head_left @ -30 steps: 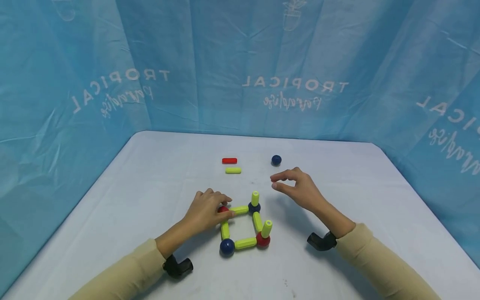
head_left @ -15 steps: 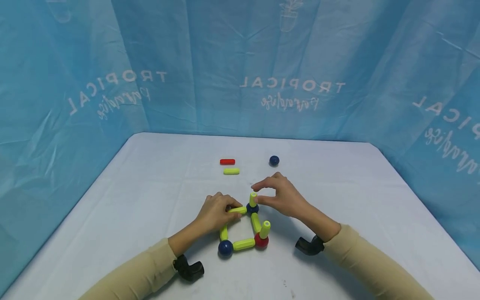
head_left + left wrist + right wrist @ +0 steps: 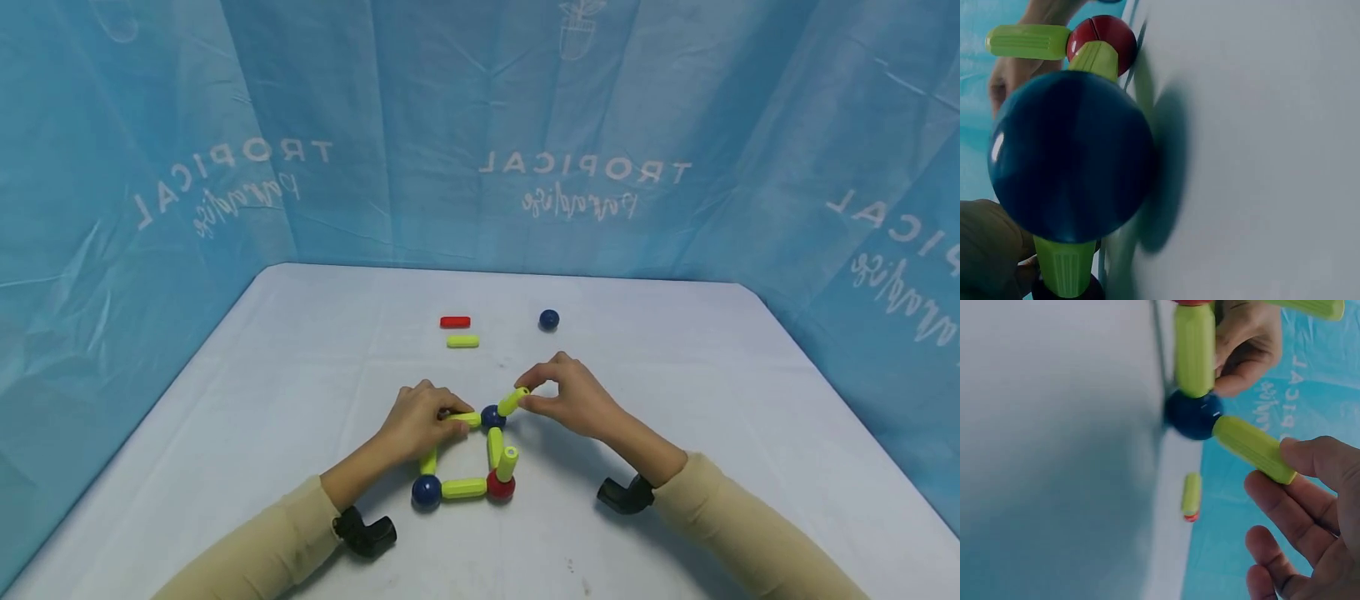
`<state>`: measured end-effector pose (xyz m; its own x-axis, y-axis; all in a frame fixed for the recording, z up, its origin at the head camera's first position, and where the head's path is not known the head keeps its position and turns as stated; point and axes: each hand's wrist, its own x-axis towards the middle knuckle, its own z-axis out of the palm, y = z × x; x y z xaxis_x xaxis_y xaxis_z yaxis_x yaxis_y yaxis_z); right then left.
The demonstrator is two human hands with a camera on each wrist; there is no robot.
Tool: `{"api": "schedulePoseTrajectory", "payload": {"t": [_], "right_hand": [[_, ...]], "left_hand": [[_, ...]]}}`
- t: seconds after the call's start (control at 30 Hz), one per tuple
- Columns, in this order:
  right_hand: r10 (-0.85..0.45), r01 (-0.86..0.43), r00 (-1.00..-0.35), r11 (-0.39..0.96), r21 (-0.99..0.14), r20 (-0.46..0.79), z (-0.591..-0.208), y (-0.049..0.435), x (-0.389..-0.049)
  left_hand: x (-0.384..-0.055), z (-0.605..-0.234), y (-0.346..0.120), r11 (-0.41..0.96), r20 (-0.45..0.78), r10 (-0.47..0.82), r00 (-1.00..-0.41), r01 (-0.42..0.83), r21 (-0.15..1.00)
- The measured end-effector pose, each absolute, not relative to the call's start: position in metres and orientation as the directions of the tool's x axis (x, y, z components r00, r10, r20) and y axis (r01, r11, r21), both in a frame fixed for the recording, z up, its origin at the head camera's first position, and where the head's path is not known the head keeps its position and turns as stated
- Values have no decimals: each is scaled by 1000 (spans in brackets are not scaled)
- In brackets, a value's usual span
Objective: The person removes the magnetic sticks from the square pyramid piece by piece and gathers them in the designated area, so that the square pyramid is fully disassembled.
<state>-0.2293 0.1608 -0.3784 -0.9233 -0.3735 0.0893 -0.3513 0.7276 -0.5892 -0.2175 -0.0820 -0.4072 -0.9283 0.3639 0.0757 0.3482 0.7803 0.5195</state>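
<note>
Right hand [image 3: 570, 394] pinching rod [image 3: 513, 402], left [image 3: 422, 421] likely masking ball [image 3: 1095, 289], loose rods [image 3: 462, 342] beyond

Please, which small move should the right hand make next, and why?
Perhaps the right hand should ease the tilted yellow-green stick off its blue ball: that hand pinches its outer end, it has tipped from upright, and the left hand grips the neighbouring stick, likely steadying the ball.
</note>
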Motion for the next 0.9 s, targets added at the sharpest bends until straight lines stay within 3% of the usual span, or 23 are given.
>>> {"api": "schedulePoseTrajectory", "payload": {"t": [0.27,0.4,0.67,0.9], "right_hand": [[-379,-301,-925,746,-594,-7,-405,175,-231],[-414,-327,-910,727,-604,-4,-410,174,-234],[-426,-340,-905,710,-617,8,-416,169,-238],[-416,-341,-909,697,-630,31,-421,171,-239]], "left_hand": [[-222,-397,-80,775,25,411,-911,364,517],[-225,-392,-68,764,1,455,-890,391,513],[-229,-396,-60,753,-64,408,-911,296,588],[-229,-397,-62,739,-53,423,-905,311,598]]}}
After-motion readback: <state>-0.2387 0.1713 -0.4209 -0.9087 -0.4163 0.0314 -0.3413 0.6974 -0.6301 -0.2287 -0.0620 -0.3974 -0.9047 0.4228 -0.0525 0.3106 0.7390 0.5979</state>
